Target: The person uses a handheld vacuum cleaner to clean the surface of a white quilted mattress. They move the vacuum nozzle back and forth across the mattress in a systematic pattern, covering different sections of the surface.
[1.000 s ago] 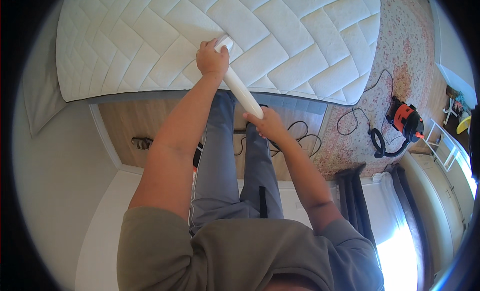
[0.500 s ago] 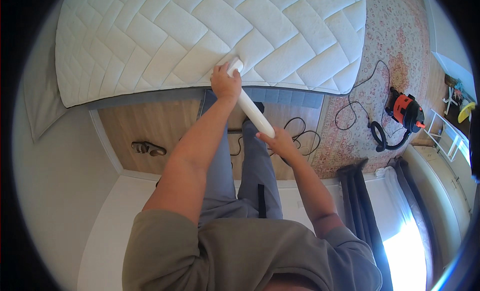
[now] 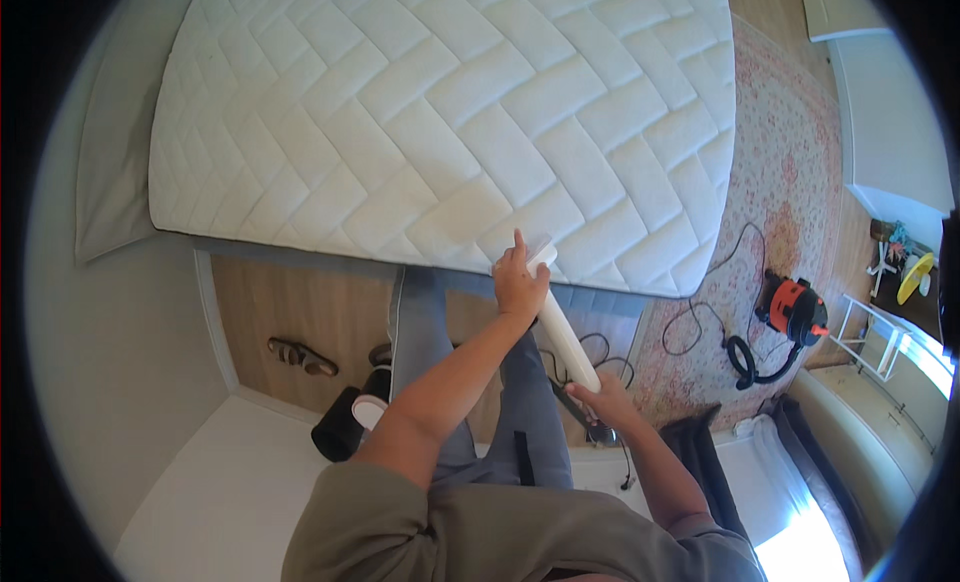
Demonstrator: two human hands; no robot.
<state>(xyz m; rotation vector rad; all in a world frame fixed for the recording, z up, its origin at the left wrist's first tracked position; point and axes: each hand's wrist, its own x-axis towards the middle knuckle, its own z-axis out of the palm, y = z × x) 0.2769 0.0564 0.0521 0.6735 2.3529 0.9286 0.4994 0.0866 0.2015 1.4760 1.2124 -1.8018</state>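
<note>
A long white tube-shaped device (image 3: 568, 339) slants across the front edge of the white quilted mattress (image 3: 440, 112). Its far end has a paler, partly see-through tip and lies just over the mattress border; whether it touches the fabric I cannot tell. My left hand (image 3: 520, 285) is closed around that far end, with one finger stretched forward towards the mattress. At the near end my right hand (image 3: 606, 400) wraps the tube, thumb on top. The tube's exact kind is not clear.
A grey bed base (image 3: 600, 300) runs below the mattress. To the right, an orange and black canister vacuum cleaner (image 3: 795, 310) with a black hose stands on a patterned rug (image 3: 775, 112). Cables loop over the floor. Sandals (image 3: 302, 356) and a black cylinder (image 3: 338, 427) lie at lower left.
My view has shifted, so the mattress sits lower in it. Both hands and the white tube are nearer my body and further right. One left finger now points outward.
</note>
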